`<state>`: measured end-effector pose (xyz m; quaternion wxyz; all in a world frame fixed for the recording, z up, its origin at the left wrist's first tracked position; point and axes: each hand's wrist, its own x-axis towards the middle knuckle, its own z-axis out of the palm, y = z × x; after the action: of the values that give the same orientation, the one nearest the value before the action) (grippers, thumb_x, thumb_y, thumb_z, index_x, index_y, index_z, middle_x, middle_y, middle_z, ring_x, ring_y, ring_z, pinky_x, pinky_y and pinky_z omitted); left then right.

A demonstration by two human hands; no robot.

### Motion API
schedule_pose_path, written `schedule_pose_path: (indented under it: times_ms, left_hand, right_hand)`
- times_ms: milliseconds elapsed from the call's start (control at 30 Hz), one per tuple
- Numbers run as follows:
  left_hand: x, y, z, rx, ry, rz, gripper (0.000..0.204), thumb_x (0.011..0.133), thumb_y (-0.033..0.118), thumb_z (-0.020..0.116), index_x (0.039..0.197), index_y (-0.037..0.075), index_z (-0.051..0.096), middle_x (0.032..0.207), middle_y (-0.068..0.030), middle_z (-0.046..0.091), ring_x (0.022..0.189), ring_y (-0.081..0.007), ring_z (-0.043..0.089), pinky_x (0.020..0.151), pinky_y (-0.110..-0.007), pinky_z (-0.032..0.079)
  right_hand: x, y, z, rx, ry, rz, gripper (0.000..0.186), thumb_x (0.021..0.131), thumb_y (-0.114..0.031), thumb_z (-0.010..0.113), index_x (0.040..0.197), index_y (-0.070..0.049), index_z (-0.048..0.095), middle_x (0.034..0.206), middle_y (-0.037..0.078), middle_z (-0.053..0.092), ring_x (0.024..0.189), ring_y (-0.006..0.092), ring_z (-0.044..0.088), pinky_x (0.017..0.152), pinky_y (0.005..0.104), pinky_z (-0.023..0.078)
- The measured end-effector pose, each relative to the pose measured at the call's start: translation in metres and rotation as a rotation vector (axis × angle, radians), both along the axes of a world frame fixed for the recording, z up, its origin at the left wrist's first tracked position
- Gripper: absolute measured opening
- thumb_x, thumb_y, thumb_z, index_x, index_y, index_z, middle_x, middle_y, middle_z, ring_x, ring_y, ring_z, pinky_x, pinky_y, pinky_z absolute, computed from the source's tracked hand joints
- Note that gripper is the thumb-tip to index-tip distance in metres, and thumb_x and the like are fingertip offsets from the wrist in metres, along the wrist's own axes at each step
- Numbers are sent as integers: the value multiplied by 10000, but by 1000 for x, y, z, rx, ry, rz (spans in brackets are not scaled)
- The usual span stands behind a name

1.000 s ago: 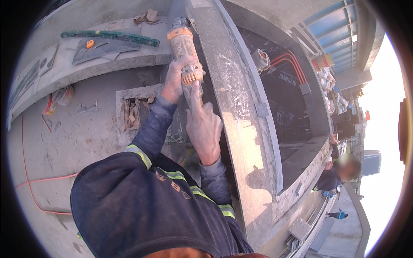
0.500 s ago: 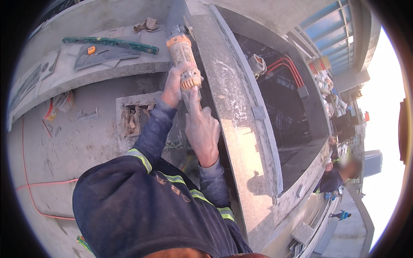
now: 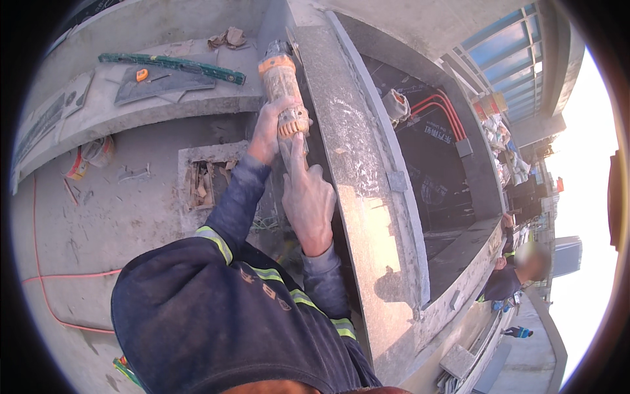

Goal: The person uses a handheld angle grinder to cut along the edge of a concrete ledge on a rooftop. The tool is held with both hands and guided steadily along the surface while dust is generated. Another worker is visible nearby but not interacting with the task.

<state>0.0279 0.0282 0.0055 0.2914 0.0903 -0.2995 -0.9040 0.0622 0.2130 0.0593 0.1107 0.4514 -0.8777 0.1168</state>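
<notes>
A dusty orange angle grinder (image 3: 279,79) points away from me, its head against the left edge of a long speckled stone slab (image 3: 354,210). My left hand (image 3: 272,125) is closed round the grinder's body. My right hand (image 3: 308,203) is wrapped on its rear end, index finger stretched along it to the slotted orange cap; what lies under the curled fingers is partly hidden. On the concrete ledge (image 3: 164,105) at upper left lie a green spirit level (image 3: 170,65), an orange tape measure (image 3: 142,75), dark boards and crumpled paper (image 3: 226,38).
Below the ledge are buckets (image 3: 98,154), a debris-filled square opening (image 3: 210,180) and a red hose (image 3: 72,276). Right of the slab lies a dark recess (image 3: 433,164) with red conduits (image 3: 446,105). A co-worker (image 3: 502,282) leans at the right; another person (image 3: 518,331) stands farther off.
My hands and the grinder have shifted slightly downward in the view, grip unchanged. The co-worker's raised hand has moved a little.
</notes>
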Motion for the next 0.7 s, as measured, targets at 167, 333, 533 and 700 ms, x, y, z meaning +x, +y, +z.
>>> schedule_pose_path:
  times_ms: [167,333,533,700]
  left_hand:
    - [-4,0,-1,31,-2,-2,411,950,305,729,1177,-17,614,935,-148,722,780,-267,767,647,-397,657]
    - [-1,2,-3,16,25,-2,404,942,288,742,1173,-18,613,928,-153,722,754,-266,769,628,-386,658]
    - [9,11,3,22,43,12,412,931,263,755,1191,-24,616,941,-157,722,762,-263,773,641,-375,665]
    - [16,22,15,-10,16,61,414,925,264,755,1191,-21,617,947,-153,718,776,-254,770,646,-373,662]
  right_hand:
    - [-2,-4,-3,25,10,-23,887,920,-161,781,1698,-108,357,838,243,650,651,405,716,577,484,581]
    - [0,3,-5,36,12,-10,891,927,-166,780,1704,-113,347,840,224,642,657,397,717,581,480,586]
    - [7,13,1,25,-2,6,892,937,-171,775,1710,-121,332,844,211,629,664,394,718,582,481,586]
    - [12,19,3,36,-34,-10,886,942,-168,768,1712,-132,331,847,209,614,674,390,715,585,485,581]
